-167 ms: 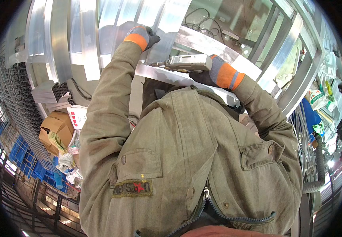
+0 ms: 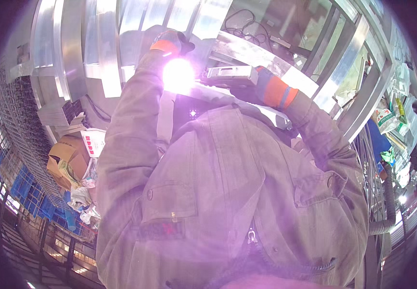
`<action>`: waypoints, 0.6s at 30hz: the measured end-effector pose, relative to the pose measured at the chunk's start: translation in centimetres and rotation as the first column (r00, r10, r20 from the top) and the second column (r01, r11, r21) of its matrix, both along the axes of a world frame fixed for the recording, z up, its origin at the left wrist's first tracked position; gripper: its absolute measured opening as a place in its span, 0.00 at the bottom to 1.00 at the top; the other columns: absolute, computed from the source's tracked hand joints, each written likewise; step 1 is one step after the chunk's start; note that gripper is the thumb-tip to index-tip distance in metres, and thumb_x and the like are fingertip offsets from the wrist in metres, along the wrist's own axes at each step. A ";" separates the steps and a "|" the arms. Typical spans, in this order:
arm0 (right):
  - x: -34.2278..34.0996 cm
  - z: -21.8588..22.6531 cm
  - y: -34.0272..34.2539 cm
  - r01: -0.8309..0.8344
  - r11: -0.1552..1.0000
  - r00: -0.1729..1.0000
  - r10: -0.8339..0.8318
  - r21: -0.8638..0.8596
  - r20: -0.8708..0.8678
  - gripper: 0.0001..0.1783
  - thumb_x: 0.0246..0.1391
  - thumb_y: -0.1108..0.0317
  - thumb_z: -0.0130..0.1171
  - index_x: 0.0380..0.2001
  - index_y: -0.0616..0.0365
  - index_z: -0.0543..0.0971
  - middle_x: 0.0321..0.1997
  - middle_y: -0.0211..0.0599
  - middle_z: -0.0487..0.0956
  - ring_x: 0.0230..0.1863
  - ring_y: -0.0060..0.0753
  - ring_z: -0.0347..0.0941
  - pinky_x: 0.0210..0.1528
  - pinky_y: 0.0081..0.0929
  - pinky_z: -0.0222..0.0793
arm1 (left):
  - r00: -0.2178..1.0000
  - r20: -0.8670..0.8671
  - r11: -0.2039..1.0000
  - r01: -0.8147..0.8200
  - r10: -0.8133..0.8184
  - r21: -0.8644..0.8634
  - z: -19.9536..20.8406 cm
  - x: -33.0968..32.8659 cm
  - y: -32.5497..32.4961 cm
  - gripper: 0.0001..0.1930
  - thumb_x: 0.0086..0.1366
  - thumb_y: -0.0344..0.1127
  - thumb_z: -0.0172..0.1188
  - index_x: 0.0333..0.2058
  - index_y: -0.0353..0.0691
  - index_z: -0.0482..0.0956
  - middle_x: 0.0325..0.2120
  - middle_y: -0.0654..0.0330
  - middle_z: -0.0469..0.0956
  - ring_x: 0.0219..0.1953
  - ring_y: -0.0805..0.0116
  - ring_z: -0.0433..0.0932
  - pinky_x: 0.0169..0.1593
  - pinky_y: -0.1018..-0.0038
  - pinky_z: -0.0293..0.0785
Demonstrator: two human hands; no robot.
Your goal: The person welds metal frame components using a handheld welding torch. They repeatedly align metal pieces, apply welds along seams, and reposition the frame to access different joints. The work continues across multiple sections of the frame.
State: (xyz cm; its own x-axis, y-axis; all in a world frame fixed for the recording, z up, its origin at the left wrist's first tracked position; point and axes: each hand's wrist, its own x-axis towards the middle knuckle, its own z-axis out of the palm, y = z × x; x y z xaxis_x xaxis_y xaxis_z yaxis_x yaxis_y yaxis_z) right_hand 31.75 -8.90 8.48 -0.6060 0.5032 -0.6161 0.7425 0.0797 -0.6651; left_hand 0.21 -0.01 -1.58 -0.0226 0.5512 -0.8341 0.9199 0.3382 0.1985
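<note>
My right hand (image 2: 270, 87), in a grey and orange glove, is wrapped round a handheld welding gun (image 2: 231, 76) with a boxy silver body. Its nozzle points left, and a blinding white-violet flash (image 2: 178, 76) glares at the tip, hiding the spot under it. Just beyond the flash, my left hand (image 2: 172, 42), gloved alike, rests on shiny ribbed metal sheeting (image 2: 138, 48). Its fingers are curled; whatever they may hold is hidden. A pale metal strip (image 2: 218, 94) runs below the gun, near my chest.
An open metal frame (image 2: 357, 43) spans the right side, with a black cable (image 2: 247, 29) lying beyond it. At left are stacked metal tubes (image 2: 54, 114), a cardboard box (image 2: 66, 161) and wire mesh (image 2: 18, 111). A ribbed hose (image 2: 384, 225) and plastic bags (image 2: 386, 120) are at right.
A bright flash has appeared at the gun's nozzle tip, throwing violet haze over the scene. Both hands and the gun have stayed practically in place.
</note>
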 end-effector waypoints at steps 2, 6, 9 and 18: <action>0.6 -0.7 -0.5 0.075 0.997 0.996 -0.076 0.027 0.036 0.18 0.59 0.64 0.68 0.50 0.60 0.82 0.43 0.55 0.86 0.44 0.56 0.85 0.48 0.43 0.80 | 1.000 -0.008 1.000 0.023 -0.023 -0.006 -0.7 -0.3 -0.3 0.28 0.63 0.57 0.72 0.58 0.50 0.87 0.51 0.49 0.88 0.53 0.57 0.87 0.61 0.61 0.82; 1.0 -2.7 -0.6 -0.014 1.000 0.999 0.014 0.009 -0.036 0.22 0.60 0.68 0.67 0.53 0.69 0.77 0.42 0.56 0.85 0.44 0.55 0.85 0.45 0.41 0.79 | 0.997 -0.015 0.998 0.070 -0.070 0.005 -2.2 -0.8 -0.5 0.28 0.63 0.59 0.71 0.57 0.52 0.87 0.50 0.53 0.88 0.54 0.56 0.86 0.61 0.60 0.81; 0.9 -3.0 -0.4 -0.005 0.994 0.987 -0.012 -0.107 -0.159 0.21 0.60 0.68 0.66 0.53 0.68 0.77 0.42 0.55 0.85 0.44 0.55 0.85 0.46 0.41 0.79 | 0.995 -0.019 0.995 0.098 -0.098 0.018 -3.2 -1.0 -0.5 0.28 0.63 0.61 0.71 0.57 0.54 0.87 0.50 0.56 0.89 0.54 0.55 0.86 0.61 0.59 0.80; -0.1 3.4 2.3 -0.071 0.984 0.994 0.084 -0.163 0.074 0.19 0.60 0.71 0.62 0.53 0.67 0.78 0.47 0.57 0.84 0.50 0.55 0.83 0.54 0.43 0.78 | 0.981 -0.058 0.980 0.191 -0.187 0.057 -5.9 -1.9 -0.4 0.28 0.62 0.64 0.69 0.56 0.57 0.88 0.53 0.56 0.87 0.55 0.50 0.85 0.61 0.58 0.80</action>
